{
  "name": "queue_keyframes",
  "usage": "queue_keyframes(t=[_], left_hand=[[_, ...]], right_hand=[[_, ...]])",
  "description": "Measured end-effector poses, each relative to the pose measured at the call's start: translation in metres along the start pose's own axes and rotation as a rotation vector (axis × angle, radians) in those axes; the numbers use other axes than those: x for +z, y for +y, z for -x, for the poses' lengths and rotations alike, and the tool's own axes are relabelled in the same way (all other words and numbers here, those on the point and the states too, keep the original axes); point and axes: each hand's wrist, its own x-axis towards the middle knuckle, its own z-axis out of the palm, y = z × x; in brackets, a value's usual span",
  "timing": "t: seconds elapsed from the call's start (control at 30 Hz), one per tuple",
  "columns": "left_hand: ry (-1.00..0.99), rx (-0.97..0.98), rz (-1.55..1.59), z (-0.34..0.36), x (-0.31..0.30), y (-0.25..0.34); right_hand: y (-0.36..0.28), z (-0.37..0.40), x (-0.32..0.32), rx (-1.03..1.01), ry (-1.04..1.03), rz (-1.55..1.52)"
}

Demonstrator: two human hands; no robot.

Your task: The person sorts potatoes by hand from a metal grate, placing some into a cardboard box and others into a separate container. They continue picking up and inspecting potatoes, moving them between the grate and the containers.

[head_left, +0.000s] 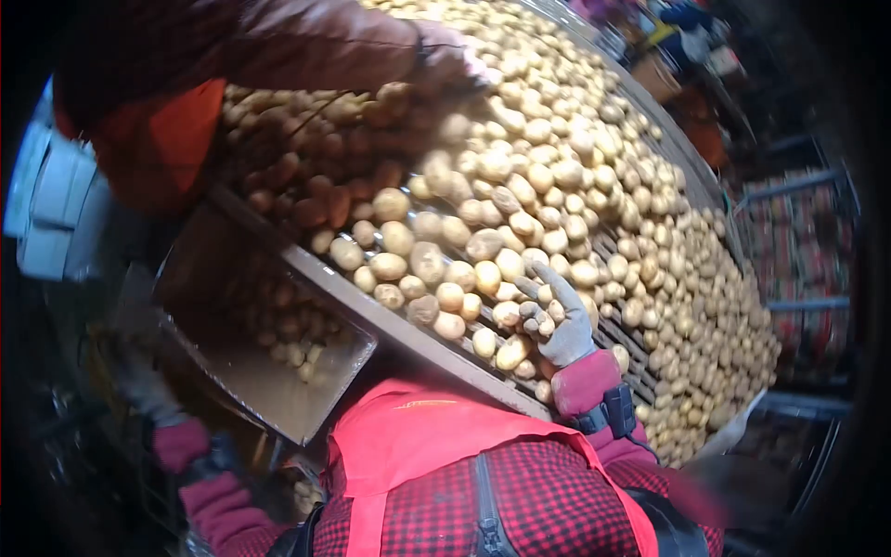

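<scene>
My right hand (568, 332), in a grey glove, is turned partly palm up over the conveyor of potatoes (571, 172). Small potatoes (555, 312) sit in its curled fingers, while one finger reaches out beside them. Larger potatoes lie just left of that hand on the dark bars of the conveyor (614, 327). At the far left, low down, my left hand (153, 395) is also gloved and smeared by motion, so its fingers do not show clearly. It is outside the metal chute (306, 404), which has some small potatoes (295, 351) inside.
A metal edge (408, 339) runs between the conveyor and me. Across at the upper left, another person's sleeve (325, 46) and hand (455, 58) reach over the potatoes. White boxes (58, 200) are stacked at the left. Filled sacks (803, 241) stand on a rack at the right.
</scene>
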Motion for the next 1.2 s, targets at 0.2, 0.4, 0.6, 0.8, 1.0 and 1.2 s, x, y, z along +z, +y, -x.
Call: queue_keyframes(t=[0.2, 0.4, 0.6, 0.8, 1.0, 1.2], left_hand=[[-0.559, 0.499, 0.927, 0.032, 0.031, 0.349], [-0.573, 1.274, 1.027, 0.052, 0.069, 0.564], [-0.545, 1.257, 0.804, 0.084, 0.111, 0.667], [-0.613, 1.437, 0.664, 0.085, 0.121, 0.605], [-0.803, 1.316, 0.615, 0.052, 0.102, 0.548], [-0.586, 1.228, 0.69, 0.021, 0.11, 0.564]], right_hand=[[-0.005, 0.031, -0.019, -0.167, 0.043, 0.105], [-0.005, 0.052, -0.036, -0.27, 0.152, 0.295], [-0.019, 0.05, -0.059, -0.22, 0.232, -0.045], [-0.033, 0.034, -0.059, -0.098, 0.253, -0.099], [-0.04, 0.012, -0.062, -0.158, 0.157, -0.043], [-0.045, 0.013, -0.065, -0.142, 0.081, -0.223]])
